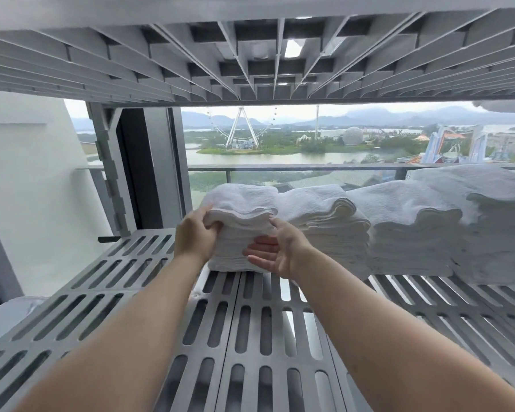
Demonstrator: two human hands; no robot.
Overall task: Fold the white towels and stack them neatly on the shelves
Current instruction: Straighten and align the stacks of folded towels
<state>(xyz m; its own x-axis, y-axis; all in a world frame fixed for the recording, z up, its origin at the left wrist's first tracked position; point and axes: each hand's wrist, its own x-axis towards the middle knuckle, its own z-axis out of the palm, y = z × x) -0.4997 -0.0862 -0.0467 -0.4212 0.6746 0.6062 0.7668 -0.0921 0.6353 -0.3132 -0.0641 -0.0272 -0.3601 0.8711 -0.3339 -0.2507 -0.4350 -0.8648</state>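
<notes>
Your left hand (194, 233) pinches the leftmost stack of folded white terry towels (240, 230); right hand (275, 252), fingers spread, steadies it; next, square it against the neighbouring towel stack (324, 224)

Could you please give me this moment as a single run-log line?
left hand: grips leftmost towel stack | right hand: open, against stack front | slatted shelf: four stacks in row

Both hands (235, 242) on shelf's (250, 337) towel stack (241, 203)

Head view, forward into shelf (250, 322)
</notes>
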